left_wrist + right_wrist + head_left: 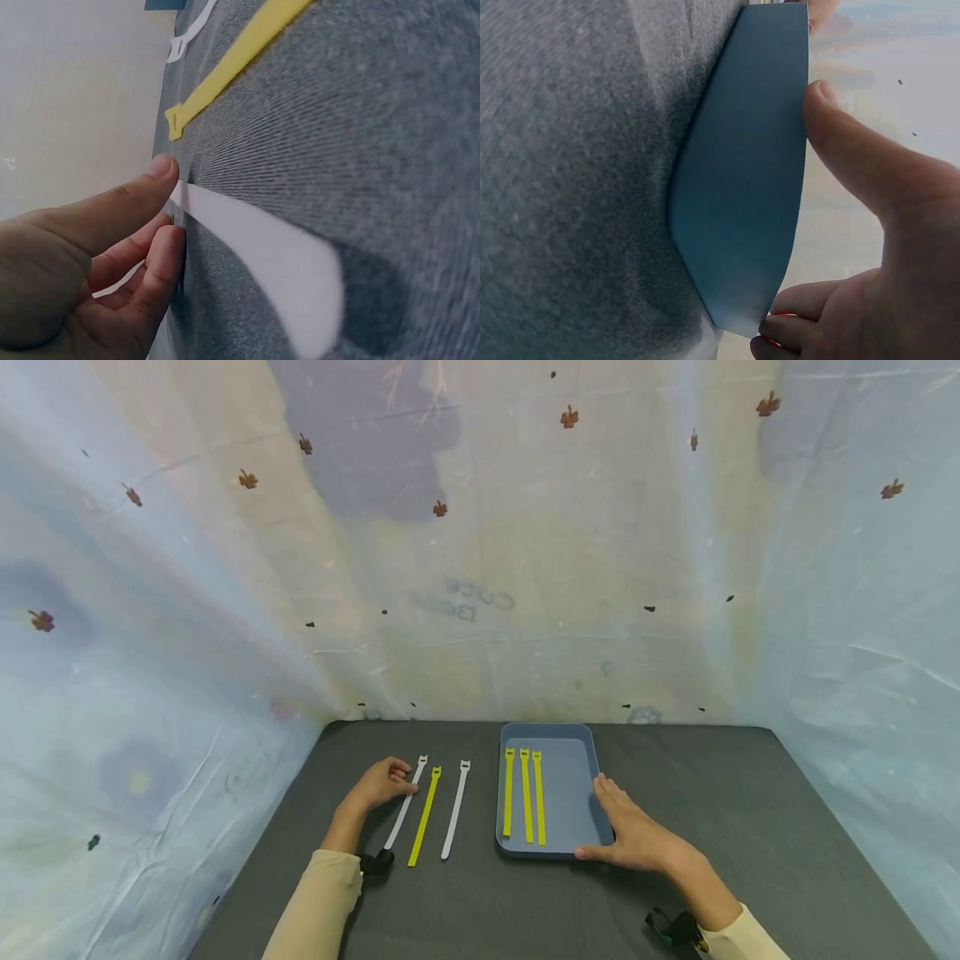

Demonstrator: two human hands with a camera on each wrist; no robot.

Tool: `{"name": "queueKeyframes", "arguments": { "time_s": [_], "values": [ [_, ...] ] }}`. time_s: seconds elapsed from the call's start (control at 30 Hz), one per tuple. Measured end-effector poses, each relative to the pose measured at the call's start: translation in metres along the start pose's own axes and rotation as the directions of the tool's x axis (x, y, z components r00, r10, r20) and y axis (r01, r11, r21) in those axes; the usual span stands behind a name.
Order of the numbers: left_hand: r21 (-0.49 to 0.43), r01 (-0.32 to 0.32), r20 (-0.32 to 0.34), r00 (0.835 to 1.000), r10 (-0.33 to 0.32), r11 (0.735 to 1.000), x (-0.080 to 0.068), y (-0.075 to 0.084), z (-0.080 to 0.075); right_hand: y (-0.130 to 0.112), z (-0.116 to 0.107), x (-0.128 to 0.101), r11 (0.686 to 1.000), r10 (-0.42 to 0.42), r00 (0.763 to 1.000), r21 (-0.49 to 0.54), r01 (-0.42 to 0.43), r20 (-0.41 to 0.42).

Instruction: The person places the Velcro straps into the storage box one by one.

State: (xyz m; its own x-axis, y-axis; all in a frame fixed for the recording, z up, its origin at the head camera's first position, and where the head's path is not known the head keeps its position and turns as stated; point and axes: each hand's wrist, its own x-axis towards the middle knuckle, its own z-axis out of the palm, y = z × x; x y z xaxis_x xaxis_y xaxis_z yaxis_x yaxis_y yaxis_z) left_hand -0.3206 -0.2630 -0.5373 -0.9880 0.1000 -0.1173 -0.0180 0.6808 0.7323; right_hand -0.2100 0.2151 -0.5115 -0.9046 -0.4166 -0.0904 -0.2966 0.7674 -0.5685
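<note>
My left hand (403,783) pinches the upper part of a white strap (402,814) lying on the dark grey table; in the left wrist view the thumb (154,176) and a finger (161,251) close on this white strap (262,251). Beside it lie a yellow strap (424,816) and another white strap (455,810). My right hand (618,827) rests with straight fingers on the near right corner of a blue tray (573,777). Three yellow straps (526,795) lie side by side in the tray. The right wrist view shows the thumb (855,150) against the tray's rim (742,187).
The dark grey table (720,793) is enclosed left, back and right by a pale printed sheet (480,568). The loose yellow strap (225,71) and the far white strap (187,37) also show in the left wrist view.
</note>
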Motion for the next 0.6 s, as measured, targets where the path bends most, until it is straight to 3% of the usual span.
{"name": "queueKeyframes", "arguments": {
  "time_s": [0.27, 0.6],
  "values": [
    [0.0, 0.032, -0.05, 0.998, -0.032, 1.0, -0.0005, -0.0016, 0.0055, 0.0009, 0.0021, -0.0014, 1.0, 0.004, 1.0, 0.013, -0.004, 0.0],
    [0.025, 0.023, -0.063, 0.998, -0.021, 0.999, -0.0008, 0.0016, 0.0079, 0.0004, 0.0008, -0.0016, 1.0, 0.009, 1.0, 0.016, -0.009, -0.003]
  ]
}}
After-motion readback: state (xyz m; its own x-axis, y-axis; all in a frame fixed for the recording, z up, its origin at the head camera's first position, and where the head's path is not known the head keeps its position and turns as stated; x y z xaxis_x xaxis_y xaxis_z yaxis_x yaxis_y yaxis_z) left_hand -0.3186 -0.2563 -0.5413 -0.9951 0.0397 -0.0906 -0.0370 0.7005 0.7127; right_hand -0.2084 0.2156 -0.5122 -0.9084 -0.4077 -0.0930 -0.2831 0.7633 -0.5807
